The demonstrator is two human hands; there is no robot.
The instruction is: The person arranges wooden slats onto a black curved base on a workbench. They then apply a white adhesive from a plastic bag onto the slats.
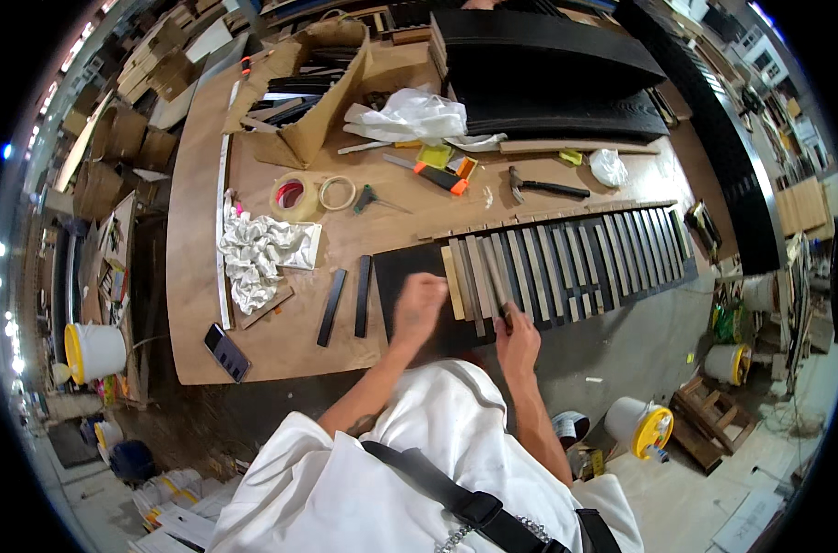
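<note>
On the table in front of me lies a black panel (410,269) with a row of grey-brown wooden strips (545,267) set side by side across it. My right hand (519,341) is closed around the near end of a thin strip (496,281), which slants over the strips in the row. My left hand (420,307) is curled above the panel's bare left part, beside the pale end strip (453,282). Its fingers are slightly blurred, and whatever they may pinch is hidden. Two loose black strips (332,307) lie left of the panel.
Beyond the panel are a hammer (553,188), an orange-and-black tool (440,177), a screwdriver (365,197) and tape rolls (337,193). Crumpled white cloth (258,253) and a phone (227,353) lie left. A cardboard box (290,147) and stacked black panels (557,78) stand at the back.
</note>
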